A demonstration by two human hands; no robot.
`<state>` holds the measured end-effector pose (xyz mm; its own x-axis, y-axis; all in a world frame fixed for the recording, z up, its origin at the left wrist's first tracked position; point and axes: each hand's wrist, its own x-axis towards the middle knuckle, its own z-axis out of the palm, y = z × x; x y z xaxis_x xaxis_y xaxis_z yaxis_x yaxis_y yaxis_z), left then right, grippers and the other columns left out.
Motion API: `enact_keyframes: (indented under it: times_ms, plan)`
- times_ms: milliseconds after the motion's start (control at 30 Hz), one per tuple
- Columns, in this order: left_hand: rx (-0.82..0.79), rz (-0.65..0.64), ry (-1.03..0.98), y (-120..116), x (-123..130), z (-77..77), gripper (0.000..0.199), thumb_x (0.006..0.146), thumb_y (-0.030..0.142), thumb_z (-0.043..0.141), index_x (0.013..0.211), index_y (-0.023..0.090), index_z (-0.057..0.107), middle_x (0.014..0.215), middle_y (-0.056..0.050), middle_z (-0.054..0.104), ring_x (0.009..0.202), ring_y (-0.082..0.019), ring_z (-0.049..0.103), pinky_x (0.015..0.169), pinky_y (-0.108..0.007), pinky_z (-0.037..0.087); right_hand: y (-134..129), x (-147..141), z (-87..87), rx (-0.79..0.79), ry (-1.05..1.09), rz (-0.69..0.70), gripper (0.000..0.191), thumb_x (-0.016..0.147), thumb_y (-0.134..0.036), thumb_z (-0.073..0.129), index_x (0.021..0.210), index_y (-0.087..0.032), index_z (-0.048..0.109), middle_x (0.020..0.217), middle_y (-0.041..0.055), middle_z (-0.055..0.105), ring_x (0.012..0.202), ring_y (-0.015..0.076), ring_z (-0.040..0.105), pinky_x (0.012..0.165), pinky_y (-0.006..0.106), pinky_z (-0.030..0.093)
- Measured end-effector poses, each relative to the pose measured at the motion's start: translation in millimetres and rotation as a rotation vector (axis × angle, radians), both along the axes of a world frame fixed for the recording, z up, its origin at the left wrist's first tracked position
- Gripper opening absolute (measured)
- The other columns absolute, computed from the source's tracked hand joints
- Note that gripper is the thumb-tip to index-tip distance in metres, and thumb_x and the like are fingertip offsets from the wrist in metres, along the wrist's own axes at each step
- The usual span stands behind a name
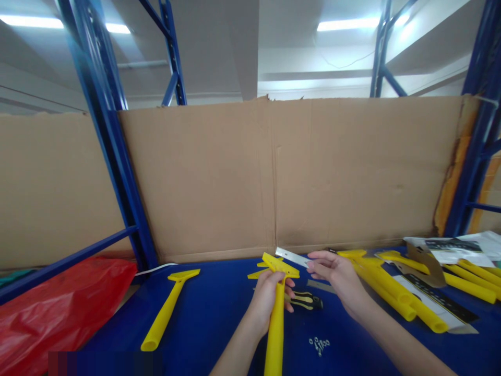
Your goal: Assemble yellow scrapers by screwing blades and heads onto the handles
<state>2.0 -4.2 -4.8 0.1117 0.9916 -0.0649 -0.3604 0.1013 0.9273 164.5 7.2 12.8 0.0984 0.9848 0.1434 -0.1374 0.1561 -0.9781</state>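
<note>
My left hand (270, 297) is wrapped round the neck of a yellow scraper handle (276, 329), just under its wide flat head. Between the thumb and fingers of my right hand (329, 269) is one end of a thin metal blade (291, 257), which slants above the scraper head. Behind my left hand a black and yellow screwdriver (307, 300) lies on the blue surface, partly hidden. Another metal strip (321, 285) rests below my right hand. Small nuts and screws (319, 344) sit in a loose pile nearer to me.
One yellow scraper handle (168, 308) lies at the left, near a red plastic bag (70, 313). Several yellow handles (385, 287) and packaging (434, 303) are heaped at the right. A cardboard wall (219, 183) stands behind, between blue rack posts (117, 151).
</note>
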Motion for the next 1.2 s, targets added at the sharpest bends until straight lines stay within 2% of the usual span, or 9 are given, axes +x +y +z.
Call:
enact_keyframes:
  times_ms: [200,367,500,600,767,967,1200]
  plan:
    - [0.007,-0.043,-0.008,-2,1,-0.9,0.024,0.069,0.024,0.059,0.089,0.012,0.052,0.066,-0.005,0.063,0.051,-0.013,0.056,0.037,-0.021,0.045,-1,-7,-4.3,-0.048,-0.042,0.016,0.023,0.052,-0.026,0.075,0.073,-0.017,0.071,0.065,0.0023,0.072,0.061,0.0147,0.064,0.056,0.024,0.05]
    - [0.0,-0.081,0.04,-3,0,-0.9,0.028,0.071,0.023,0.06,0.094,0.011,0.051,0.07,-0.007,0.066,0.053,-0.013,0.059,0.04,-0.021,0.046,-1,-13,-6.4,-0.016,-0.122,0.013,0.019,0.051,-0.03,0.07,0.065,-0.018,0.067,0.051,-0.0019,0.063,0.044,0.0114,0.053,0.036,0.02,0.038]
    - [0.011,-0.111,0.043,-4,-1,-0.1,0.029,0.069,0.025,0.062,0.093,0.012,0.052,0.071,-0.007,0.067,0.053,-0.013,0.059,0.042,-0.021,0.046,-2,-16,-10.9,0.004,-0.213,-0.02,0.016,0.057,-0.032,0.068,0.067,-0.02,0.065,0.045,-0.0051,0.056,0.036,0.0102,0.047,0.029,0.019,0.033]
    - [0.005,-0.111,0.041,-5,-1,0.2,0.03,0.067,0.026,0.064,0.092,0.013,0.053,0.071,-0.007,0.067,0.053,-0.014,0.06,0.043,-0.022,0.046,-2,-16,-14.4,0.012,-0.27,-0.035,0.012,0.061,-0.031,0.067,0.067,-0.021,0.064,0.044,-0.0061,0.053,0.032,0.0095,0.045,0.028,0.02,0.031]
    - [0.008,-0.129,0.052,-5,-1,-0.3,0.031,0.067,0.026,0.064,0.093,0.012,0.053,0.072,-0.008,0.068,0.053,-0.014,0.061,0.044,-0.022,0.046,2,-13,-17.8,0.052,-0.311,0.0,0.015,0.062,-0.031,0.068,0.072,-0.02,0.065,0.059,-0.0036,0.063,0.031,0.0075,0.045,0.028,0.02,0.03]
    - [0.03,-0.154,0.067,-5,-3,-0.3,0.033,0.068,0.028,0.064,0.095,0.011,0.055,0.074,-0.01,0.069,0.051,-0.013,0.06,0.045,-0.022,0.046,2,-14,-18.4,-0.036,-0.391,0.143,0.022,0.072,-0.04,0.06,0.074,-0.018,0.064,0.047,-0.0058,0.057,0.027,0.0067,0.043,0.025,0.018,0.026]
    - [0.045,-0.187,0.091,-6,-4,3.2,0.035,0.067,0.031,0.066,0.093,0.01,0.057,0.076,-0.01,0.069,0.051,-0.013,0.06,0.046,-0.023,0.046,-2,-18,-16.2,-0.088,-0.311,0.171,0.029,0.069,-0.047,0.06,0.071,-0.018,0.058,0.045,-0.0066,0.055,0.029,0.0078,0.048,0.025,0.015,0.028]
